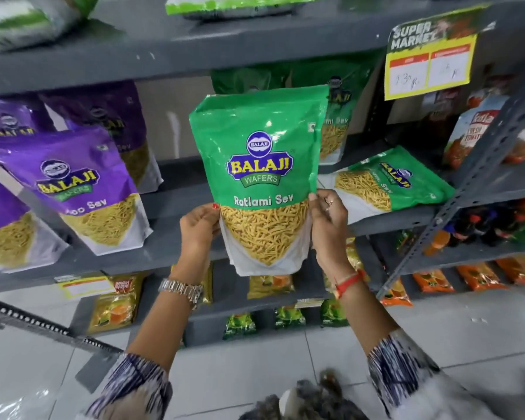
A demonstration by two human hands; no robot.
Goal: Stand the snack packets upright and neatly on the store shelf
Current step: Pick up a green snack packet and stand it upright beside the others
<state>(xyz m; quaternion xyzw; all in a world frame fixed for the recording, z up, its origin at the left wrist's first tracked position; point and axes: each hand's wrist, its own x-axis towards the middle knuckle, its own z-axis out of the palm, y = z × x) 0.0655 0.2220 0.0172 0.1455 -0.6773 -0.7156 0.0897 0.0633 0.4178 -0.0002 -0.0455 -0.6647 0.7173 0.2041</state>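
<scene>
Right in front of the grey shelf (176,234), held up in the air: green snack packet (262,177), label facing out, upright with a slight tilt. Gripped on both lower edges. Left hand (199,227) closed on the left side, thumb on the front with a red nail showing; silver watch (182,291) on that wrist. Right hand (327,221) pinching the right edge, fingers curled around it, ring on one finger, red thread band (347,283) at the wrist. Not resting on anything, bottom hanging below the shelf lip.

Behind it, further back on the same shelf, another green packet (335,119) standing up, mostly hidden. Off to the right, a flat green packet (385,183) lying on its back, label sideways. Left side: purple packets (79,189) standing but leaning, a few of them in a loose row, well apart from the held one.

Up top right, yellow price tag (430,56) hanging off the upper shelf edge, writing too blurry to read. Red tomato-print pouches (473,131) on the neighbouring rack. Small packets on lower shelves, tiled floor (255,374) underneath.
</scene>
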